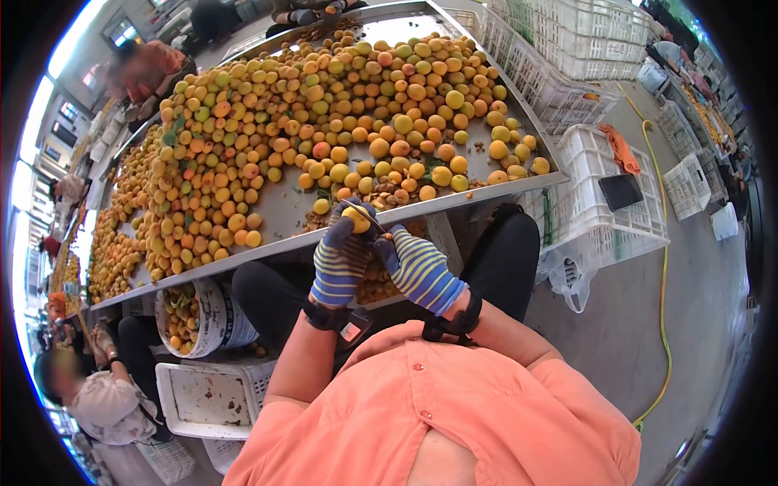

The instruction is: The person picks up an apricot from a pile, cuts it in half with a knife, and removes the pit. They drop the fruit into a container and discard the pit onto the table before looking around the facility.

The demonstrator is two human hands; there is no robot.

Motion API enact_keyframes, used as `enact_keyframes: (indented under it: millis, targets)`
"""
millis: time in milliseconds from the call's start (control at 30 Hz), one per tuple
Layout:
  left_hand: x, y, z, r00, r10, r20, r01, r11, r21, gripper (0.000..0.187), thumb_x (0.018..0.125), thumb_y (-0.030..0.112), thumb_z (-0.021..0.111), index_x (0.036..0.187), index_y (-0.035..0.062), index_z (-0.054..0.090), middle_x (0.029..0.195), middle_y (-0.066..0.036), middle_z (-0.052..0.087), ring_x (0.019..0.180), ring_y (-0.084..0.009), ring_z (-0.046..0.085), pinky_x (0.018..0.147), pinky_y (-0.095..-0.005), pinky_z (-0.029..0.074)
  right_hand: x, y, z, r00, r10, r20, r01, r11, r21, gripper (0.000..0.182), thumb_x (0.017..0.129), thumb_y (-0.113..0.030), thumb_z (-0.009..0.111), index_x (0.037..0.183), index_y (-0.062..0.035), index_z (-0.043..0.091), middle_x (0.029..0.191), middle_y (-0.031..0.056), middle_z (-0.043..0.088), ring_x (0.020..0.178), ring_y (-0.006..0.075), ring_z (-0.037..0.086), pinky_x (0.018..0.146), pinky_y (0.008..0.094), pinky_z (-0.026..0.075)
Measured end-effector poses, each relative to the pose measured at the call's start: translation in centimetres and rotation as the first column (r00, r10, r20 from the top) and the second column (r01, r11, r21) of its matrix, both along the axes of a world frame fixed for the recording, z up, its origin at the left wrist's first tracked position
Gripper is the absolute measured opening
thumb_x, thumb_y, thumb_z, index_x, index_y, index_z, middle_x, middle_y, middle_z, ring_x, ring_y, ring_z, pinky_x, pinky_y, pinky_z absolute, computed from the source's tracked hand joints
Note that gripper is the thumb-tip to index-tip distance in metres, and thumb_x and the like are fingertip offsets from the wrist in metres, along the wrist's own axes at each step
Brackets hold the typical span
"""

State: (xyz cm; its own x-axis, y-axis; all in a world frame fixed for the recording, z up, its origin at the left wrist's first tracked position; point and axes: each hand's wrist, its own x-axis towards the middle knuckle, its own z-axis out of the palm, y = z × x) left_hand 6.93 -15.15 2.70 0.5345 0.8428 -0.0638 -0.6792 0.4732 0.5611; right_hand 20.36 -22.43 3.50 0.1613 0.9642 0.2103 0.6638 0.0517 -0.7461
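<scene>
Both my hands wear blue-and-yellow striped gloves and meet at the near rim of a metal table (279, 199). My left hand (339, 261) is closed around a yellow apricot (356, 219), held up in its fingertips. In my right hand (417, 263) is a small knife (369, 216), its thin blade lying across the fruit and its handle mostly hidden by my fingers. Just beyond my hands, a big heap of apricots (324, 105) covers much of the table. Scraps of split fruit (385, 197) lie near the rim.
A bucket of apricots (217, 317) and a stained white crate (203, 397) stand at my left. To the right, an upturned white crate (579, 190) carries an orange cloth (620, 149) and a dark flat object (621, 192). A yellow hose (666, 300) crosses the floor. People sit along the left.
</scene>
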Motion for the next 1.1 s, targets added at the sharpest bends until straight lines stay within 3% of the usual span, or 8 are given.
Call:
enact_keyframes:
  millis: [267, 400, 533, 767, 900, 933, 1033, 1100]
  targets:
    - [-0.5, 1.5, -1.0, 0.866, 0.095, -0.491, 0.128, 0.907, 0.401, 0.046, 0.087, 0.023, 0.058, 0.127, 0.0038, 0.045, 0.114, -0.012, 0.057, 0.105, -0.0231, 0.055, 0.096, -0.0343, 0.042, 0.5, 0.3, -0.1, 0.989, 0.026, 0.144, -0.021, 0.999, -0.039, 0.028, 0.091, -0.029, 0.053, 0.091, -0.0011, 0.057, 0.062, 0.0186, 0.061, 0.060, 0.0355, 0.062, 0.051, 0.0443, 0.047]
    - [0.2, 0.8, 0.2, 0.989, -0.085, 0.118, 0.107, 0.974, -0.198, 0.054, 0.090, 0.040, 0.056, 0.127, 0.0017, 0.043, 0.121, -0.016, 0.055, 0.111, -0.0275, 0.053, 0.099, -0.0375, 0.041, 0.0, 1.0, 0.4, 0.997, -0.017, 0.080, 0.024, 0.996, -0.088, 0.027, 0.090, -0.027, 0.053, 0.097, -0.0013, 0.056, 0.065, 0.0189, 0.061, 0.062, 0.0352, 0.062, 0.053, 0.0446, 0.048]
    - [1.9, -1.0, 1.9, 0.995, -0.064, 0.075, 0.081, 0.965, -0.250, 0.061, 0.088, 0.049, 0.054, 0.117, -0.0039, 0.051, 0.111, -0.016, 0.058, 0.102, -0.0241, 0.056, 0.094, -0.0368, 0.045, -0.7, 1.1, -0.4, 0.990, -0.055, 0.129, 0.044, 0.995, 0.093, 0.025, 0.089, -0.023, 0.053, 0.102, -0.0020, 0.055, 0.062, 0.0181, 0.061, 0.059, 0.0346, 0.062, 0.051, 0.0441, 0.048]
    - [0.3, -0.2, 1.6, 0.886, 0.095, -0.454, 0.022, 0.969, 0.246, 0.035, 0.093, 0.033, 0.056, 0.109, 0.0030, 0.056, 0.097, -0.006, 0.063, 0.088, -0.0139, 0.060, 0.081, -0.0268, 0.050, 0.4, 0.9, 1.9, 0.983, 0.054, 0.174, -0.045, 0.997, -0.058, 0.025, 0.087, -0.022, 0.054, 0.101, -0.0012, 0.058, 0.064, 0.0184, 0.061, 0.060, 0.0344, 0.062, 0.053, 0.0440, 0.048]
    - [-0.5, 0.2, 1.3, 0.883, 0.089, -0.462, 0.106, 0.919, 0.380, 0.032, 0.092, 0.032, 0.057, 0.108, 0.0042, 0.057, 0.096, -0.004, 0.063, 0.088, -0.0132, 0.061, 0.079, -0.0260, 0.050, 0.8, 0.8, 2.3, 0.982, 0.108, 0.156, -0.099, 0.993, -0.064, 0.029, 0.087, -0.021, 0.054, 0.109, -0.0021, 0.057, 0.062, 0.0182, 0.061, 0.060, 0.0351, 0.061, 0.053, 0.0455, 0.047]
    - [-0.3, -0.5, 2.2, 0.961, -0.099, -0.259, 0.141, 0.979, 0.147, 0.035, 0.090, 0.034, 0.058, 0.107, 0.0029, 0.057, 0.096, -0.007, 0.063, 0.091, -0.0165, 0.062, 0.081, -0.0292, 0.051, 0.5, 0.8, 2.6, 0.982, 0.099, 0.160, -0.089, 0.993, -0.072, 0.030, 0.088, -0.022, 0.054, 0.111, -0.0027, 0.056, 0.062, 0.0182, 0.060, 0.060, 0.0351, 0.061, 0.052, 0.0456, 0.047]
    - [1.0, -1.2, 2.2, 0.999, -0.007, 0.050, 0.016, 0.982, -0.186, 0.039, 0.089, 0.036, 0.060, 0.107, 0.0016, 0.057, 0.097, -0.010, 0.063, 0.097, -0.0193, 0.061, 0.084, -0.0318, 0.051, -0.6, 1.0, 1.9, 0.986, 0.055, 0.160, -0.043, 0.996, -0.077, 0.036, 0.090, -0.025, 0.053, 0.120, -0.0060, 0.051, 0.062, 0.0182, 0.060, 0.059, 0.0353, 0.061, 0.052, 0.0462, 0.046]
    - [0.7, -0.8, 0.5, 0.997, -0.021, -0.069, 0.016, 0.998, -0.066, 0.045, 0.089, 0.041, 0.057, 0.104, -0.0010, 0.056, 0.099, -0.012, 0.061, 0.093, -0.0211, 0.060, 0.088, -0.0328, 0.048, -1.1, 0.8, 1.5, 0.988, 0.033, 0.152, -0.009, 0.989, -0.151, 0.036, 0.090, -0.028, 0.053, 0.120, -0.0087, 0.049, 0.067, 0.0182, 0.062, 0.063, 0.0355, 0.063, 0.055, 0.0459, 0.048]
